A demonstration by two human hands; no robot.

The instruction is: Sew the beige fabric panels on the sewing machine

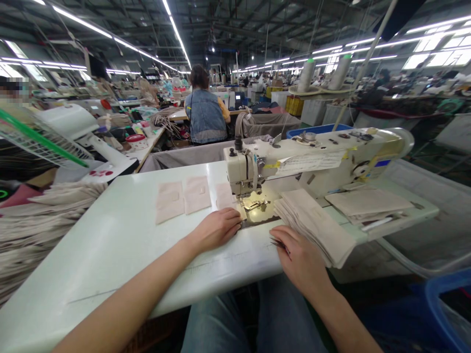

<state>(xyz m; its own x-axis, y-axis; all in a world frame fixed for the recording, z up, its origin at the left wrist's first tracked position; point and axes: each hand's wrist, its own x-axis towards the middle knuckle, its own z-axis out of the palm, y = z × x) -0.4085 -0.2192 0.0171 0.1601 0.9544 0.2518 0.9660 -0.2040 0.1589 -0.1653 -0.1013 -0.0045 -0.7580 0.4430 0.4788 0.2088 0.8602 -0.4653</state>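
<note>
My left hand (221, 227) is at the needle area of a white sewing machine (294, 159), fingers together and curled down on a beige fabric piece (223, 192) that lies partly under the machine head. The hand covers much of that piece. In my right hand (300, 255), close to the table's front edge, is a pair of thread snips (276, 242) with dark blades pointing left; the fingers are closed around them. Right beside this hand lies a stack of beige fabric panels (312, 218). Two flat beige pieces (170, 202) rest on the table further left.
More beige panels (368, 203) lie at the table's right end. Piles of fabric (47, 220) and a white fan (69, 122) stand on the left. A blue basket (441, 294) is at lower right. A person in a denim vest (207, 115) sits ahead.
</note>
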